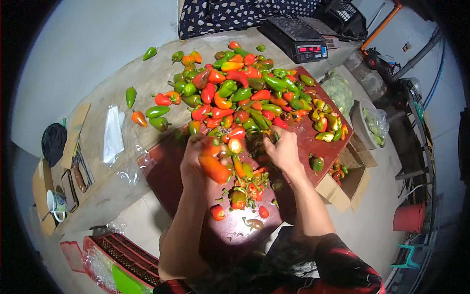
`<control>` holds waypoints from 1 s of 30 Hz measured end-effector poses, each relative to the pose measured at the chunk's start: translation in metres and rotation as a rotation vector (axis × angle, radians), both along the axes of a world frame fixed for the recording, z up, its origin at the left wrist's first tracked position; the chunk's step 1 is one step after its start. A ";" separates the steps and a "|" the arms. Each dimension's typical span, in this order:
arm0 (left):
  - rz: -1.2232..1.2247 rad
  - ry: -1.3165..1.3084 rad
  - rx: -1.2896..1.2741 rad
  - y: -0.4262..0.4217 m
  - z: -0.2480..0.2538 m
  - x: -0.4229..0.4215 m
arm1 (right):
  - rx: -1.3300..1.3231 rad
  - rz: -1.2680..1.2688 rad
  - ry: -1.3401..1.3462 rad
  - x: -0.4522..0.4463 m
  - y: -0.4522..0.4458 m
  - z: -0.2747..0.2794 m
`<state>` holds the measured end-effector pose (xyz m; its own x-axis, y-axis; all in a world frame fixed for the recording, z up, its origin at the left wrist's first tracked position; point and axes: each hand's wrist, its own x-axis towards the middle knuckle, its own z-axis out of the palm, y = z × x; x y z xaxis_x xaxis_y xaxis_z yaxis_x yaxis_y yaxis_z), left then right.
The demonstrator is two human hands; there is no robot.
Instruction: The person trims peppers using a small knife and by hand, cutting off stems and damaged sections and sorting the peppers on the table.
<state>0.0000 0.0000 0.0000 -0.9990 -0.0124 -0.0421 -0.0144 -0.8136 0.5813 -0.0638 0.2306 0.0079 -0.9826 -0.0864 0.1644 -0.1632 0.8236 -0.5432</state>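
Dark, red-marked sleeves (347, 267) below two hands working over a dark-red table (316, 183).
Left hand (194, 153) grips an orange-red pepper (214, 169), blurred, above the table's middle; right hand (286, 152) pinches a green item (277, 137), too hidden to identify. Cut pepper pieces (238, 196) lie toward the near edge, a pepper heap (235, 93) crosses the far edge, and split peppers (327, 123) sit by the right edge.

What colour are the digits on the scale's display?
The digits on the scale's display glow red, in the head view.
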 end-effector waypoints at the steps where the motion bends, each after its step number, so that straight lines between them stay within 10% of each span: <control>1: 0.023 -0.023 0.138 0.000 0.005 0.000 | 0.015 -0.002 -0.033 -0.002 0.002 0.002; 21: 0.026 -0.225 0.322 0.003 -0.004 -0.005 | 0.079 0.233 -0.025 -0.013 -0.044 -0.038; 30: 0.204 -0.082 -0.832 0.017 0.003 -0.009 | -0.286 0.312 0.110 -0.005 -0.036 -0.013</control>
<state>-0.0088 0.0173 0.0034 -0.9681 -0.2501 -0.0112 0.0181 -0.1144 0.9933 -0.0688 0.1944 -0.0047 -0.8917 -0.3125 0.3273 -0.4505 0.5446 -0.7074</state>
